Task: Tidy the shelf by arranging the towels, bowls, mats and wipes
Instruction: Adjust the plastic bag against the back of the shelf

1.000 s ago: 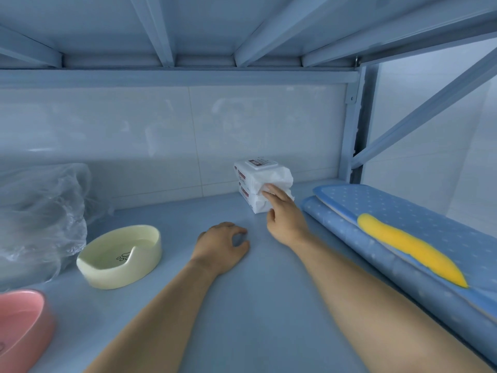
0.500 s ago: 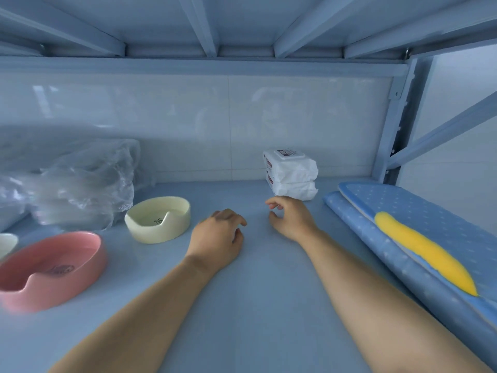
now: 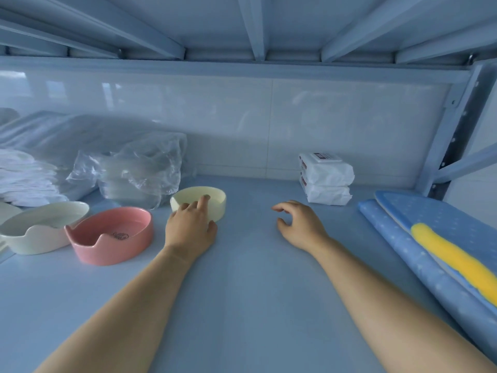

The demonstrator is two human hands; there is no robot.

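Two stacked white wipe packs (image 3: 326, 178) now released; cream round ceramic bowl (image 3: 199, 201) taken up by the left hand (image 3: 189, 229).

Relative to the cream bowl: the wipe packs are seen well to its right, against the tiled back wall, with the blue dotted mats (image 3: 430, 238) further right still. A second ago the right hand (image 3: 298, 224) was pressed on the packs; it is now withdrawn, fingers loosely curled, nothing held. The left hand has been moved from the bare shelf (image 3: 247, 305) onto the bowl, fingers over the near rim, thumb at the wall. A pink notched bowl (image 3: 110, 235) is just left of it, a white one (image 3: 40, 227) beyond. Wipes judged placed; bowls judged next.
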